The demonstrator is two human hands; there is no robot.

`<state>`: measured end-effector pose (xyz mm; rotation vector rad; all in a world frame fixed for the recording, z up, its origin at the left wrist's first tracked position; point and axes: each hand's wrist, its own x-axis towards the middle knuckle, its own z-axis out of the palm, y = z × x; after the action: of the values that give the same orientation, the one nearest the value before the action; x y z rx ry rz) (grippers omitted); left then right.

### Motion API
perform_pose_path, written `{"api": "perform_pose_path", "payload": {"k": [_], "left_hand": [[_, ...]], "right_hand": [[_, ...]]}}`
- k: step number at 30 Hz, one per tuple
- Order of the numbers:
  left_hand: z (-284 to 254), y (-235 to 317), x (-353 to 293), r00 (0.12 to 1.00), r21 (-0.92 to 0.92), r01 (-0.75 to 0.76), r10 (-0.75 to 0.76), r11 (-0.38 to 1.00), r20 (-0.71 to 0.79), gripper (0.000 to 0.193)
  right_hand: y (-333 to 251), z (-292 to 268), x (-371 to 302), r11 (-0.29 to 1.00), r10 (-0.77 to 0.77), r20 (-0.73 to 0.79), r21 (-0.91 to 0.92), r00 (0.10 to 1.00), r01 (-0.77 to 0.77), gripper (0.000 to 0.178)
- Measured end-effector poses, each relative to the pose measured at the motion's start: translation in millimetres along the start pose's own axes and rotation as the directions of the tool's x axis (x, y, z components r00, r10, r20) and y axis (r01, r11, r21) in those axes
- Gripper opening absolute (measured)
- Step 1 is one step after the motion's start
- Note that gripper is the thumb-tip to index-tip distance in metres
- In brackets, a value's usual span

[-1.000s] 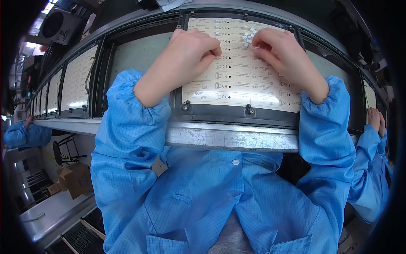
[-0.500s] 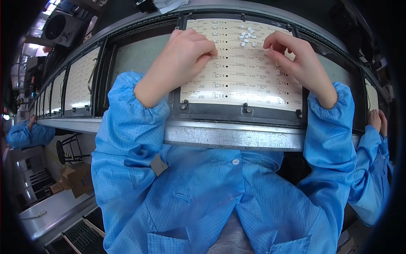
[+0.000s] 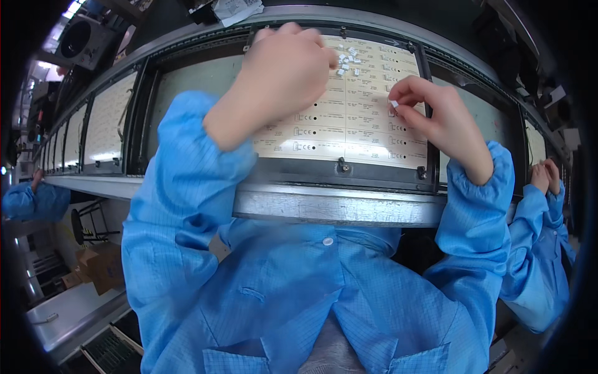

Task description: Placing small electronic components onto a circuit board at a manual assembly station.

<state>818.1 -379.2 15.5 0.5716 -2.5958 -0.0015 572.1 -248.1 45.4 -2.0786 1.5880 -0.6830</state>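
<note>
Pinching small white block (image 3: 394,105) in fingers of right hand (image 3: 441,115), likely for precision, over cream printed panel (image 3: 364,111). Cannot tell finger closure on blurred left hand (image 3: 285,70), near loose blocks (image 3: 351,59).

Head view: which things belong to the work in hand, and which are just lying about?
In the work: printed board; black frame around it; loose white pieces on it; left hand, blurred, over it; right hand, a small white part at its fingertips.

Apparently just about: cardboard box, lower left; crumpled sheet, top.
</note>
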Motion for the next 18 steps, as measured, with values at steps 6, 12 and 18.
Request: {"api": "perform_pose_path", "payload": {"k": [6, 12, 18], "left_hand": [[34, 3, 22, 0.994, -0.084, -0.088, 0.093, 0.993, 0.055, 0.015], [40, 1, 21, 0.992, -0.136, -0.095, 0.083, 0.986, -0.089, 0.019], [13, 1, 22, 0.986, -0.287, -0.115, 0.074, 0.951, -0.151, 0.011]], "right_hand": [[-7, 1, -14, 0.997, -0.054, 0.003, -0.054, 0.999, 0.054, 0.016], [-7, 8, -10, 0.991, 0.108, 0.101, -0.086, 0.989, -0.1, 0.014], [-8, 10, -11, 0.984, 0.152, 0.108, -0.113, 0.982, -0.14, 0.013]]}}
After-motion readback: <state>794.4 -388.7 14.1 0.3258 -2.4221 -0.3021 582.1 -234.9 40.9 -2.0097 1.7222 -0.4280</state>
